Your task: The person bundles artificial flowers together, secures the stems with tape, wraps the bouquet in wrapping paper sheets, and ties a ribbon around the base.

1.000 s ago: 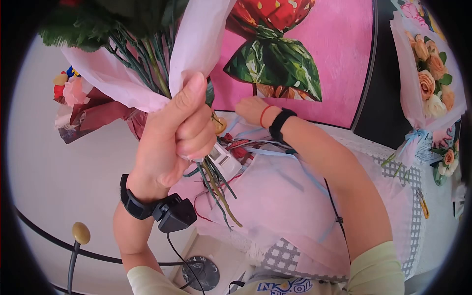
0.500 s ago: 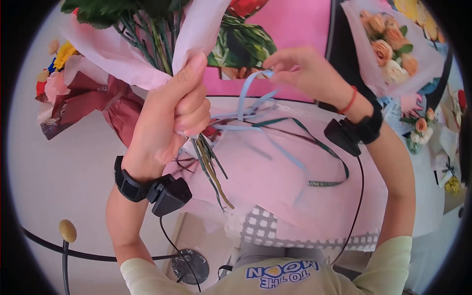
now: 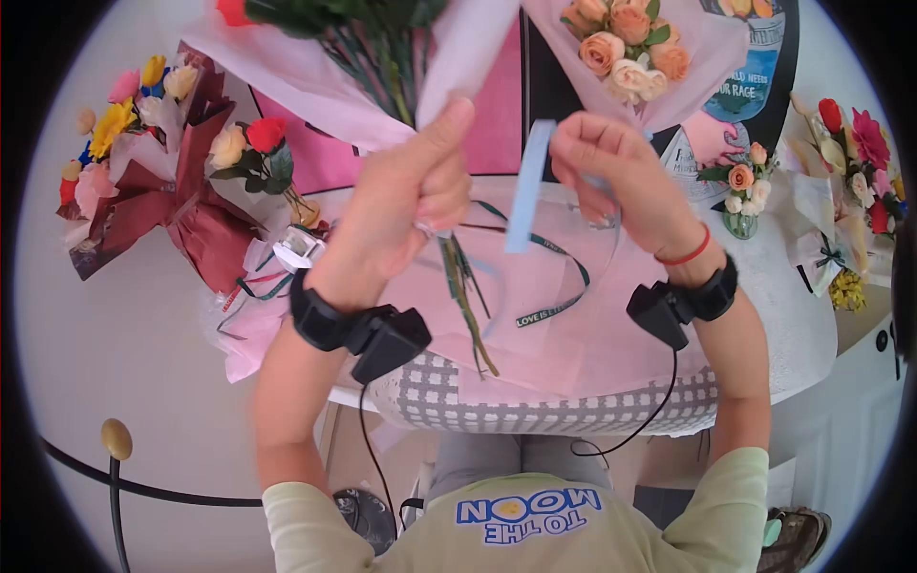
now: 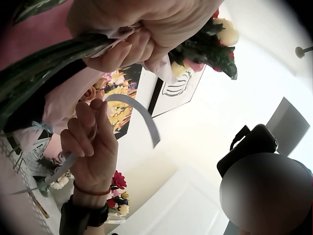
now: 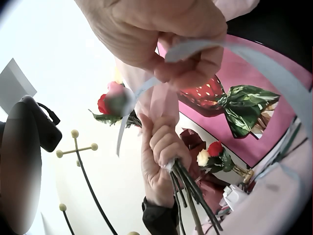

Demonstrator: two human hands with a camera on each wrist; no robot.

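Note:
My left hand (image 3: 406,196) grips a bouquet by its stems, fingers wrapped round the base of the pale pink paper (image 3: 310,81). Green stem ends (image 3: 468,306) stick out below the fist, over the table. To its right, my right hand (image 3: 621,172) pinches a light blue ribbon (image 3: 528,191) between thumb and fingers. One end of the ribbon hangs free toward the bouquet, and its other part trails down past the palm. In the right wrist view the ribbon (image 5: 274,73) passes over the fingers, apart from the stems (image 5: 190,191).
Pink paper sheets (image 3: 535,358) cover the table, with a dark green printed ribbon (image 3: 575,296) on them. A burgundy-wrapped bouquet (image 3: 196,210) and a white device (image 3: 298,246) lie left. Peach roses in paper (image 3: 630,57) and a small glass vase (image 3: 740,224) stand at right.
My right hand has risen from the ribbons on the table, bringing the light blue one up beside the left fist. The left hand keeps its grip on the bouquet. The head view has shifted.

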